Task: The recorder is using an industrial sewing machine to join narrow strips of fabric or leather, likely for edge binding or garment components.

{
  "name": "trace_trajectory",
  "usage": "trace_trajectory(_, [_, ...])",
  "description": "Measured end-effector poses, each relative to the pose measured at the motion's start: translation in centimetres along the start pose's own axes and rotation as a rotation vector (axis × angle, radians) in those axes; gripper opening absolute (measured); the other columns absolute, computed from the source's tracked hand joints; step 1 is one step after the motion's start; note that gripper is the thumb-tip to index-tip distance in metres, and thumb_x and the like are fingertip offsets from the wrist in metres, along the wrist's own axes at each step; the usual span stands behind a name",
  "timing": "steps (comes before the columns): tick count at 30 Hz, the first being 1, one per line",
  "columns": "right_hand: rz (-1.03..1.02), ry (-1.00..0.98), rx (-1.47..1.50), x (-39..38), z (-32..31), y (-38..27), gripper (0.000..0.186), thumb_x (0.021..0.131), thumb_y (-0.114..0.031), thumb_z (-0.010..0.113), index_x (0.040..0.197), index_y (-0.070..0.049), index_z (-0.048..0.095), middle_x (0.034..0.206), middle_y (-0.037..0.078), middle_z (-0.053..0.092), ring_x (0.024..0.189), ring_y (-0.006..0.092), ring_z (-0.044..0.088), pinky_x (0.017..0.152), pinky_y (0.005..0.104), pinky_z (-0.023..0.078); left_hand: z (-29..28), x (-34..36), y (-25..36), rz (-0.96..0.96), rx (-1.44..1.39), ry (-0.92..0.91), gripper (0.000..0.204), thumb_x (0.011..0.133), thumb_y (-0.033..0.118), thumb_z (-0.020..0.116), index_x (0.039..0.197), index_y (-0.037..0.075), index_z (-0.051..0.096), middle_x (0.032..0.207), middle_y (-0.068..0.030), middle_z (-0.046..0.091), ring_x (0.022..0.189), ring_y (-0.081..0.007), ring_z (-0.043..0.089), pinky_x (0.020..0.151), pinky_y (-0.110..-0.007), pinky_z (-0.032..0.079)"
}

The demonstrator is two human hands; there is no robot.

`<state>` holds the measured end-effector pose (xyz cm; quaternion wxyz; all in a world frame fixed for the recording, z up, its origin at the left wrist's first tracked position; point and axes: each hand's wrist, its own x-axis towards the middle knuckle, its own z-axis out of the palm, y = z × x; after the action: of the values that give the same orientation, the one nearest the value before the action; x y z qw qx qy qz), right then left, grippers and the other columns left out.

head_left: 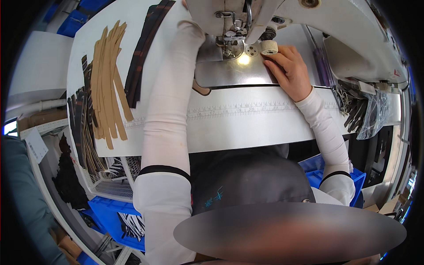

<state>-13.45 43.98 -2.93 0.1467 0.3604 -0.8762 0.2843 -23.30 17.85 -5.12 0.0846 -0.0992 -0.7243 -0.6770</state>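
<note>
My right hand [289, 70] rests on the metal bed plate [238, 74] of a white sewing machine [340, 20]. Its thumb stands apart from the forefinger, and the fingertips are partly behind a white ribbed knob [268, 47]; I see nothing held there. The needle and presser foot [230, 44] are to the left of these fingers, beside a bright spot of lamp light. My left arm [170, 88] in a white sleeve reaches far forward, left of the machine head. Only a sliver of my left hand [184, 3] shows at the top edge, its fingers hidden.
Tan fabric strips [106, 84] lie at the table's left, with dark plaid strips [145, 48] nearer the machine. A printed ruler scale [238, 110] crosses the white table. Blue bins [110, 221] stand below left. Dark pieces and clear plastic [375, 115] hang at the right.
</note>
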Motion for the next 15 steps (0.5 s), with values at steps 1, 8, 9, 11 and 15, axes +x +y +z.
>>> trace_trajectory(1, [-0.009,0.001,0.004,0.2,0.0,0.0,0.020,0.085,-0.014,0.061,0.102,-0.005,0.067,0.109,0.008,0.063,0.098,0.0275,0.056,0.085,0.0371,0.045,0.4,-0.1,0.1,-0.011,-0.073,0.037,0.025,0.087,0.000,0.054,0.111,-0.003,0.060,0.109,-0.0122,0.066,0.091,-0.0198,0.066,0.082,-0.032,0.053])
trace_trajectory(8, [-0.029,-0.023,0.040,0.0,-0.2,0.0,0.020,0.082,-0.011,0.064,0.101,-0.005,0.067,0.109,0.009,0.063,0.098,0.0281,0.056,0.085,0.0366,0.045,-11.2,-3.0,0.1,-0.053,-0.551,0.338,0.026,0.090,0.004,0.056,0.115,-0.001,0.057,0.113,-0.0135,0.064,0.097,-0.0200,0.064,0.083,-0.033,0.054])
trace_trajectory(9, [-0.042,-0.037,0.034,0.2,-0.1,-0.5,0.021,0.081,-0.009,0.065,0.101,-0.004,0.067,0.110,0.010,0.062,0.098,0.0286,0.056,0.085,0.0364,0.045,-13.3,-4.3,1.5,-0.034,-0.598,0.402,0.026,0.091,0.004,0.056,0.116,-0.001,0.057,0.114,-0.0137,0.064,0.098,-0.0200,0.064,0.083,-0.033,0.054])
trace_trajectory(11, [-0.058,-0.051,0.101,-0.4,-0.3,-0.6,0.021,0.081,-0.009,0.065,0.102,-0.004,0.067,0.110,0.010,0.062,0.100,0.0268,0.056,0.087,0.0353,0.045,-10.8,-10.1,6.1,-0.095,-0.589,0.386,0.022,0.092,0.005,0.056,0.113,-0.003,0.057,0.114,-0.0149,0.064,0.098,-0.0201,0.064,0.082,-0.033,0.055])
trace_trajectory(15, [0.121,-0.160,0.678,-0.7,1.5,-4.8,0.027,0.083,-0.008,0.066,0.110,-0.003,0.064,0.113,0.009,0.062,0.104,0.0199,0.057,0.089,0.0309,0.045,-8.8,-18.5,9.8,-0.203,-0.581,0.428,0.018,0.090,0.005,0.059,0.107,0.000,0.059,0.106,-0.0137,0.066,0.087,-0.0160,0.065,0.075,-0.028,0.055])
